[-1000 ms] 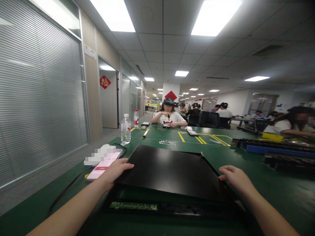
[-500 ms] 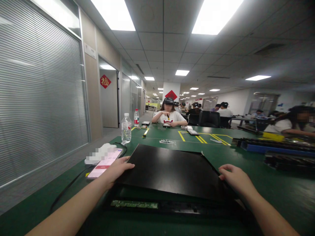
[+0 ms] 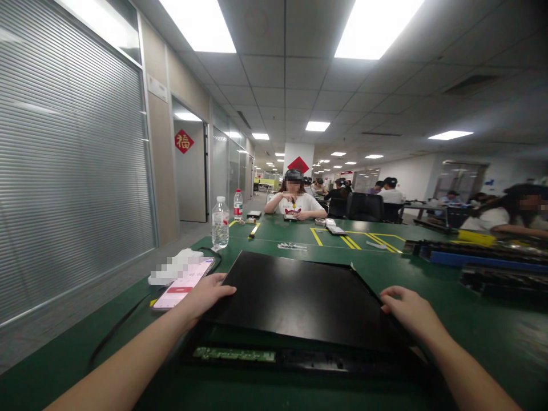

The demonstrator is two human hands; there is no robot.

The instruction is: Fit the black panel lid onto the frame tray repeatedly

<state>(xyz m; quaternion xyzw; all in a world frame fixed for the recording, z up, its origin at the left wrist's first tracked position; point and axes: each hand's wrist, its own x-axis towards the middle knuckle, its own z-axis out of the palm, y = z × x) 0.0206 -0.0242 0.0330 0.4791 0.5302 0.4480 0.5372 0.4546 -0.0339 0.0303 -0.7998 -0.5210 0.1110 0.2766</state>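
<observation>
One green table (image 3: 483, 325) spans the foreground. Over it, directly before the wearer and between both hands, is the black panel (image 3: 295, 297); whether it rests flat cannot be told. Along its near side runs a dark bar (image 3: 329, 363). The left hand (image 3: 213, 292) grips the left edge, thumb on top; the right hand (image 3: 405, 308), fingers curled nearly closed, meets the right edge, its hold uncertain. The step in hand appears to be steadying the panel; the next move calls for even support at both sides. Lettering: the red diamond (image 3: 184, 141) on the door reads 福; the label on the red-capped bottle (image 3: 238, 205) and the text on the phone (image 3: 184, 289) are illegible.
</observation>
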